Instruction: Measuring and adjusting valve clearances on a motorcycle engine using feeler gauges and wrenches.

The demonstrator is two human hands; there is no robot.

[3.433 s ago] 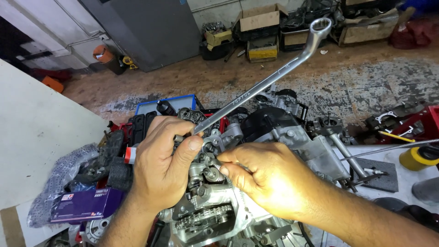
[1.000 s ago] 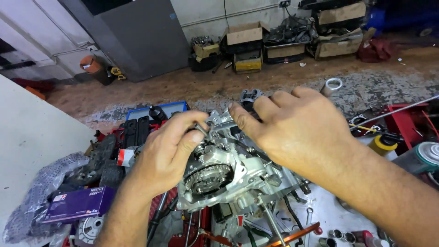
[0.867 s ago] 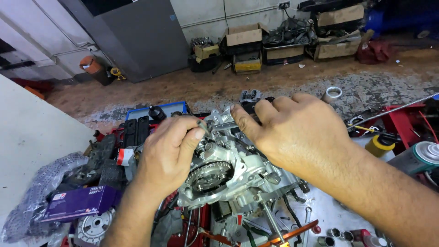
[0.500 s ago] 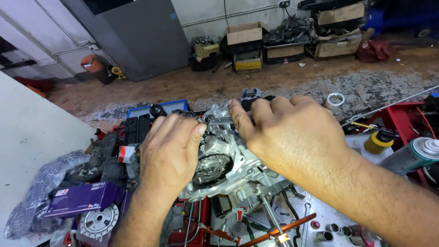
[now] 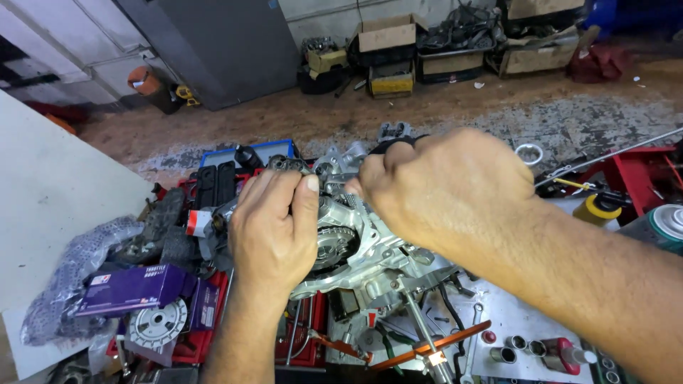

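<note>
Both hands are working on the engine (image 5: pixel 370 249), a silvery metal casting that is sitting on the cluttered bench in front of the person, tilted, with a toothed sprocket (image 5: pixel 333 245) showing in its open side. The left hand (image 5: pixel 274 227) is lying over the engine's left edge, fingers curled down over the top and the thumb pressing against the casing just beside the sprocket; it is gripping the engine there. The right hand (image 5: pixel 445 188) is closed into a fist over the engine's upper right part, knuckles up. Whether it is pinching some small part underneath I cannot tell, since the fist is hiding the fingertips.

Left of the engine, a purple box (image 5: pixel 135 288) is resting on a crumpled plastic bag (image 5: pixel 71 263), and a round slotted disc (image 5: pixel 158 323) is lying just below it. A blue tray (image 5: pixel 235 153) is peeking out behind the left hand. Below the engine, an orange-handled tool (image 5: pixel 427 347) is lying across the bench, with a row of sockets (image 5: pixel 523 348) near it. Over to the right, a yellow tape roll (image 5: pixel 596 210) and a spray can (image 5: pixel 662 224) are standing close together. Beyond the bench, cardboard boxes (image 5: pixel 388 35) are stacked along the far wall on the dirty floor.
</note>
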